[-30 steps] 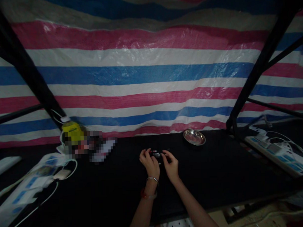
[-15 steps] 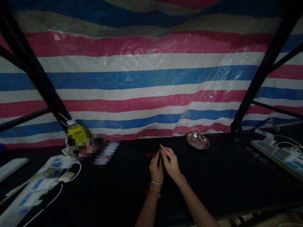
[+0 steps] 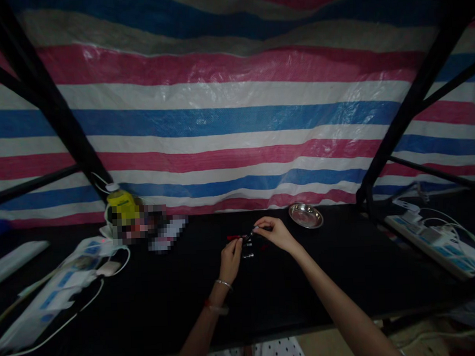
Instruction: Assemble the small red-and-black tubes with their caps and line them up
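pinched narrow at thumb and forefinger, the right hand (image 3: pixel 276 232) holds a small dark piece (image 3: pixel 252 232) above the black table (image 3: pixel 179 299). the left hand (image 3: pixel 230 257) meets its near end; whether those fingers grip it i cannot tell. the piece slants, its long axis running from the left fingertips up towards the right. just beyond the left hand a red stick (image 3: pixel 233 237) points leftward; beside it a silver piece (image 3: pixel 248 256) lies crosswise. the yellow bottle (image 3: pixel 122 201) bears dark lettering, too small to read.

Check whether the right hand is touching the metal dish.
Apart: the head view shows black tabletop between the right hand and the metal dish.
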`<state>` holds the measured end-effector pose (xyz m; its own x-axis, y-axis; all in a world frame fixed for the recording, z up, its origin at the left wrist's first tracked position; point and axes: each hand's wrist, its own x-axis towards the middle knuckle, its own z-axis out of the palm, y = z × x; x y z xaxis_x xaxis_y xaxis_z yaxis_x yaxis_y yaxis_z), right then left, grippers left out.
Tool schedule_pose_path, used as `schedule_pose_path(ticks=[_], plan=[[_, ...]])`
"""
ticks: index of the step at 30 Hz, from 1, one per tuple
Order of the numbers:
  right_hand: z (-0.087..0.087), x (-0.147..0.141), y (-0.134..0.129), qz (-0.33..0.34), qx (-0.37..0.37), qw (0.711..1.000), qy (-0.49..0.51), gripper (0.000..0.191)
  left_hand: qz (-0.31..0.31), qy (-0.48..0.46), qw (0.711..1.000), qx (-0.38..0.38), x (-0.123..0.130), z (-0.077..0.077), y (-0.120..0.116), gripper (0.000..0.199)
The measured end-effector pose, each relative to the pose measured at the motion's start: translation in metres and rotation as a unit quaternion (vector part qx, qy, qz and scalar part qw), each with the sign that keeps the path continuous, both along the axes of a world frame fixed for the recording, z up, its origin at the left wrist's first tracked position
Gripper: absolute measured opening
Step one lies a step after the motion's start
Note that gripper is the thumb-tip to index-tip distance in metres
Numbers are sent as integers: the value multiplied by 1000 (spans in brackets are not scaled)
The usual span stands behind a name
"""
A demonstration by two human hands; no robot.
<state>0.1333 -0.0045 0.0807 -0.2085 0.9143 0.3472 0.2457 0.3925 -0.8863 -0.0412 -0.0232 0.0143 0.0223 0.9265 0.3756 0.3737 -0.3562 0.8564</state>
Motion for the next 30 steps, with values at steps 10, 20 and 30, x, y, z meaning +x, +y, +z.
schedule_pose_path(ticks=[10, 20, 30], plan=[[-74, 1, -15, -106, -19, 988, 112, 24, 43, 167, 985, -25, -57, -11, 14, 34], [-93, -25, -18, -68, -3, 994, 84, 23, 16, 223, 975, 2, -58, -21, 3, 32], [-106, -28, -18, -101, 55, 993, -14, 16, 1, 257, 966, -19, -61, -29, 6, 37]])
